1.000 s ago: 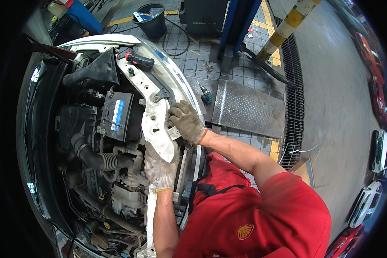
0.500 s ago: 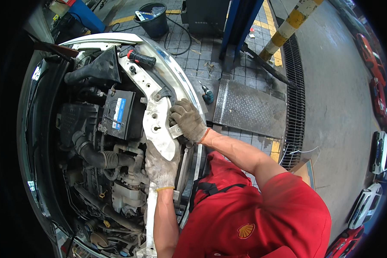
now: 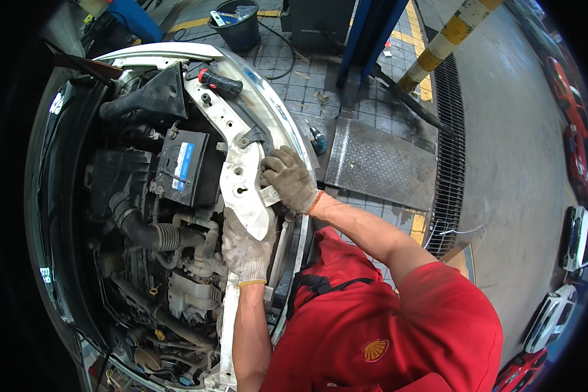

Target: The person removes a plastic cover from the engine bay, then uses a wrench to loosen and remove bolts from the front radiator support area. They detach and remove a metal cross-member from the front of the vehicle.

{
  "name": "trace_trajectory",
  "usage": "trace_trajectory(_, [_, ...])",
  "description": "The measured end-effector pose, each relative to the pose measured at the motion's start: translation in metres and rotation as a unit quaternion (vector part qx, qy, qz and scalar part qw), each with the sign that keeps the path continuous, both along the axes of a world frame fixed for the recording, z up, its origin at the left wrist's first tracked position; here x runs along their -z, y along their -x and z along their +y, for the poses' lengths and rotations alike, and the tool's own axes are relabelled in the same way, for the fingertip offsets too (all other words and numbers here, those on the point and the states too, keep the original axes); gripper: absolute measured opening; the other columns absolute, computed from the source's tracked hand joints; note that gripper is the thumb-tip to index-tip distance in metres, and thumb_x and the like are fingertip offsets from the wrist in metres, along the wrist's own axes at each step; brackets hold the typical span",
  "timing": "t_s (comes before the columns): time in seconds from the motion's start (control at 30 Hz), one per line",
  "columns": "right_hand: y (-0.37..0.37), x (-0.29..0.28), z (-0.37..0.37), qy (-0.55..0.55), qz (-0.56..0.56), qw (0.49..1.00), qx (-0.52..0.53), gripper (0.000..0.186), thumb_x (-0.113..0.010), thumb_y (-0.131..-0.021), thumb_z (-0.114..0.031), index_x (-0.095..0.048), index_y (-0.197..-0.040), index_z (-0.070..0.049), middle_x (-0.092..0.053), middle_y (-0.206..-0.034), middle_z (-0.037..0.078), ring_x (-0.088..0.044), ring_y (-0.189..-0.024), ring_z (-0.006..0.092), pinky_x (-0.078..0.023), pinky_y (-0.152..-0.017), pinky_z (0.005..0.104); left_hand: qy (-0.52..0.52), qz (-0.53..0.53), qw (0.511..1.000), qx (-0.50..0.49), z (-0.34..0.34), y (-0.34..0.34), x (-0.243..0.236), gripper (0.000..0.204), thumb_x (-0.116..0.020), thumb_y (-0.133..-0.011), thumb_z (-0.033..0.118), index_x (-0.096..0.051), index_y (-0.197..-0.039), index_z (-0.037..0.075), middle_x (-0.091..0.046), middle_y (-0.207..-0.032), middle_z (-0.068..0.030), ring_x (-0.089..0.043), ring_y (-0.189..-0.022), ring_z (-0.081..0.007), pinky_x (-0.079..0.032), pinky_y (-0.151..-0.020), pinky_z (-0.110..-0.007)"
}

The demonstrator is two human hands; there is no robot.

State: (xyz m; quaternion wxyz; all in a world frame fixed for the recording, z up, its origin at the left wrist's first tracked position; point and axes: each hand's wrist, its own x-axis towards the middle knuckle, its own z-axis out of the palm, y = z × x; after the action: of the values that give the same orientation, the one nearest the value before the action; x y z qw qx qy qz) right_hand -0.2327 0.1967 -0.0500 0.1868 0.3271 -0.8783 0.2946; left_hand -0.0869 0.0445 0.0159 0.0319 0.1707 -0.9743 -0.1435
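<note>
Gloved left hand (image 3: 247,251) and right hand (image 3: 291,179) stay at the white metal panel (image 3: 249,179) beside the car battery (image 3: 198,157)

Little has changed over the last second: both hands keep almost the same places while the whole view slides slightly, which suggests one steady stage of work at the panel. The panel lies just right of the battery, its tapered tip lower down. The left hand is under that tip, fingers hidden, so there is no telling whether they pinch it. The right hand, farther right of the battery, has its fingers curled close together at the panel's outer edge, beside a small metal tab (image 3: 270,195); what they grasp, if anything, is out of sight.

The panel is scuffed, painted sheet metal pierced by holes; the gloves (image 3: 294,188) look like soiled knit. The battery is a black box. Below it runs a ribbed hose (image 3: 166,236); above it sits a flared black duct (image 3: 157,95), with a cylindrical black-and-red hand tool (image 3: 220,81) to its upper right. A cordless drill (image 3: 317,139) lies well right of the battery.
</note>
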Motion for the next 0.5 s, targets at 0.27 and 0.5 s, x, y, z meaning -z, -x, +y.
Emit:
trace_trajectory(0.27, [0.003, 0.005, -0.002, 0.03, 0.022, 0.999, -0.006, 0.023, -0.076, -0.085, -0.021, -0.073, -0.105, -0.01, -0.069, -0.125, 0.007, -0.059, -0.132, 0.0318, -0.045, -0.12, 0.0508, 0.041, -0.005, 0.999, -0.011, -0.001, -0.003, 0.006, 0.118, -0.077, -0.085, 0.076, -0.035, -0.166, 0.002, -0.064, -0.137, -0.0333, -0.068, -0.122, -0.0508, -0.057, -0.099, -0.062])
trace_trajectory(0.5, [0.0, -0.002, 0.001, 0.001, 0.006, 1.0, -0.005, 0.028, -0.076, -0.088, -0.026, -0.073, -0.109, -0.007, -0.068, -0.132, 0.01, -0.058, -0.133, 0.0346, -0.043, -0.122, 0.0524, 0.031, 0.072, 0.997, 0.023, -0.007, -0.004, 0.014, 0.108, -0.08, -0.088, 0.068, -0.038, -0.162, 0.001, -0.067, -0.126, -0.0328, -0.073, -0.105, -0.0517, -0.061, -0.087, -0.061])
